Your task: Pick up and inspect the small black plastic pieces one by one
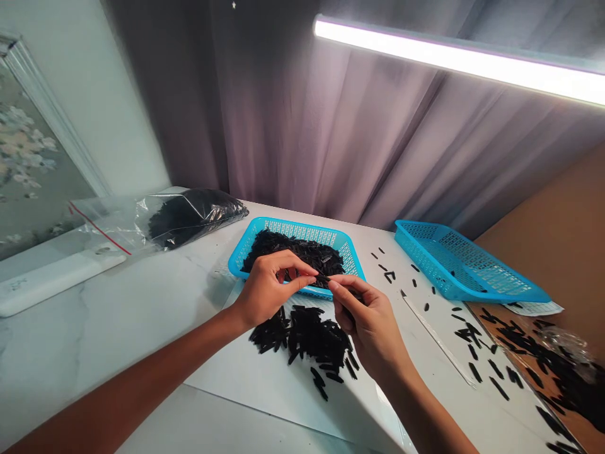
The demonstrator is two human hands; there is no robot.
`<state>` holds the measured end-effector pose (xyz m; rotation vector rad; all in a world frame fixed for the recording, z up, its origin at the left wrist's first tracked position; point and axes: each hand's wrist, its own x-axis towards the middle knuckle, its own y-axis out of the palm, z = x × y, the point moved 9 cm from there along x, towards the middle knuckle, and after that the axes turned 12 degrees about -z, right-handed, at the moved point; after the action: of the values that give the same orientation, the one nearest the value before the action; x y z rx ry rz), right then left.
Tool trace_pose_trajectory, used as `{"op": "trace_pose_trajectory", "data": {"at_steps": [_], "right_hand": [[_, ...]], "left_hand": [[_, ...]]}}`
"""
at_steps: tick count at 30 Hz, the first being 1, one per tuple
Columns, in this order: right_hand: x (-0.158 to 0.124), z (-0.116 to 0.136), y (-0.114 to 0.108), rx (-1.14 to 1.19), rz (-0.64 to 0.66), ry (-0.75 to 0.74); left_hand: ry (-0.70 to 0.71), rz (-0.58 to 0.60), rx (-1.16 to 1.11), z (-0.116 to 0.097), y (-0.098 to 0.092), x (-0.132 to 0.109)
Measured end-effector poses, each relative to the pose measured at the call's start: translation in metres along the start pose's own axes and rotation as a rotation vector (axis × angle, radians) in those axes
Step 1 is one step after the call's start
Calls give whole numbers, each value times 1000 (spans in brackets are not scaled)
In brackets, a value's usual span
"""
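Fingers of both hands meet just above the near rim of a turquoise perforated plastic basket [297,225], with a small black stick [322,279] between them. The left hand [269,287] has its thumb and forefinger pressed together on one end of the stick, its other fingers curled behind. The fingertips [334,285] of the right hand [368,328] come in from the other side, curved and close together, but its thumb is hidden, so whether it grips the stick cannot be told. Directly below the hands, a loose heap of matching black sticks [307,337] lies on a white sheet [265,391], a few strays reaching toward the sheet's near part. The sheet's straight edge runs beneath the right forearm. The basket, packed with more sticks, sits just past the fingers. To the right, further sticks [472,347] lie scattered on white, well apart from the hands, beside a second turquoise basket [472,268] set at an angle. Beyond the table's right edge, a dark mass of sticks [562,372] lies on a brown surface. Far left, a clear zip bag of black sticks [198,217] rests near the back of the white marble-patterned table [142,315], before a gathered mauve curtain [307,126].
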<state>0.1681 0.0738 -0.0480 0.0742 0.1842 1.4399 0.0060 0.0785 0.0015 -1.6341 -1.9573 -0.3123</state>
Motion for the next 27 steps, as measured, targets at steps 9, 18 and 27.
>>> {"op": "trace_pose_trajectory", "data": {"at_steps": [9,18,27], "right_hand": [[-1,2,-1,0,-3,-21],[0,2,1,-35,9,-17],[-1,-1,2,-22,34,-12]], "left_hand": [[-27,19,4,2,2,-1],[-77,78,18,3,6,-4],[-109,114,11,5,11,-6]]}}
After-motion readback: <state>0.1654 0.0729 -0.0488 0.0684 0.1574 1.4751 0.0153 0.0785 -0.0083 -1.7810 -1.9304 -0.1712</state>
